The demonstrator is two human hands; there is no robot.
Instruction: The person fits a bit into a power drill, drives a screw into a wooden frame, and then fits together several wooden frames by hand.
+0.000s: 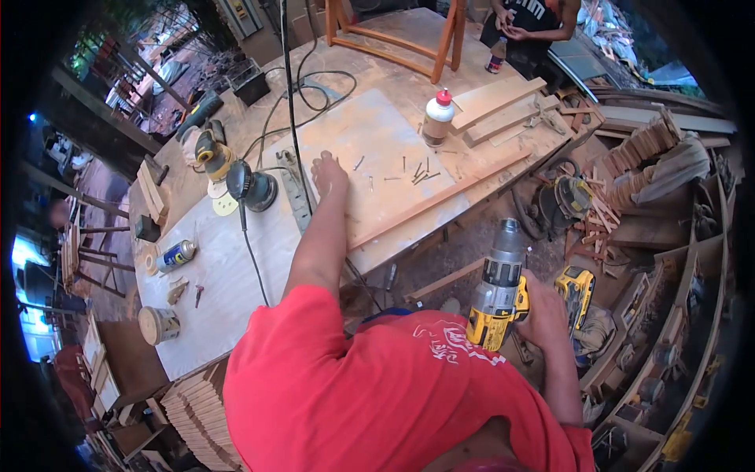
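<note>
My right hand (541,313) is wrapped around the handle of a yellow and black cordless drill (497,287), held in front of my chest off the table's near edge with its chuck pointing up and away. My left hand (330,175) rests on the dusty board on the tabletop, fingers extended and slightly spread, holding nothing. Just left of it lies a power strip (297,200). Several loose screws (421,169) are scattered on the board to its right. Along the near edge runs a long wooden strip (440,203).
A black sander (255,190) and a yellow sander (214,157) stand at left, with cables trailing. Near them are a spray can (177,256) and a tub (159,324). A red-capped bottle (438,118) stands by wooden slats (503,110). A person (531,23) is across the table.
</note>
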